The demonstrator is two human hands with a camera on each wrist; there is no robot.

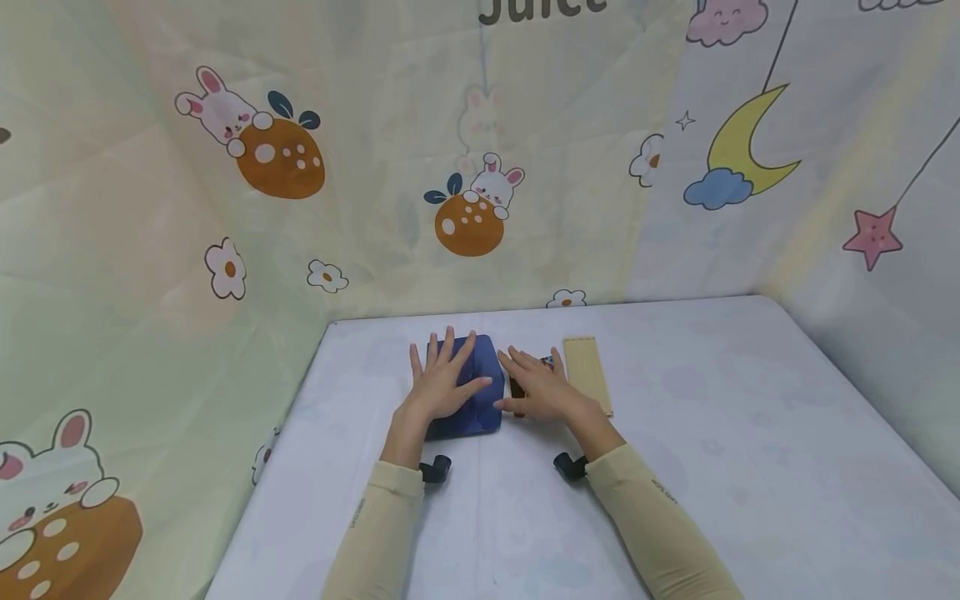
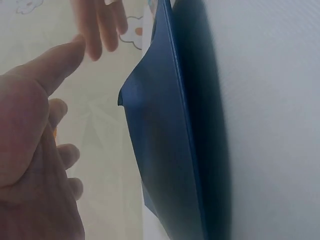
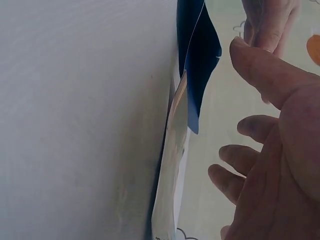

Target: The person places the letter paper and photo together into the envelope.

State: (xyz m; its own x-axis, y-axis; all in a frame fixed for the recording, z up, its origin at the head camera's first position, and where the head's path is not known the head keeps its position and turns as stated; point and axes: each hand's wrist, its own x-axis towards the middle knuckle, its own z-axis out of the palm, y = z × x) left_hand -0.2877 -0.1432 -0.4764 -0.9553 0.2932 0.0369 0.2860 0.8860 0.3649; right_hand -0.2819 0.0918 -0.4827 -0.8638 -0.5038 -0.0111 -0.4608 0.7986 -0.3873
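From my head view, the blue folder [image 1: 487,408] lies on the worktop [image 1: 712,433] beneath the left hand [image 1: 437,393], the nearer one, its long axis seemingly running twelve to six. I see the right hand [image 1: 543,393] at its three o'clock. Both hover palm down, fingers spread apart, gripping nothing, the left pointing toward one, the right toward ten.

blue folder [image 1: 480,410]: smooth, dull sheen | pale slat [image 1: 588,377]: wood-like, matt | backdrop [image 1: 390,125]: creased, cloth-like
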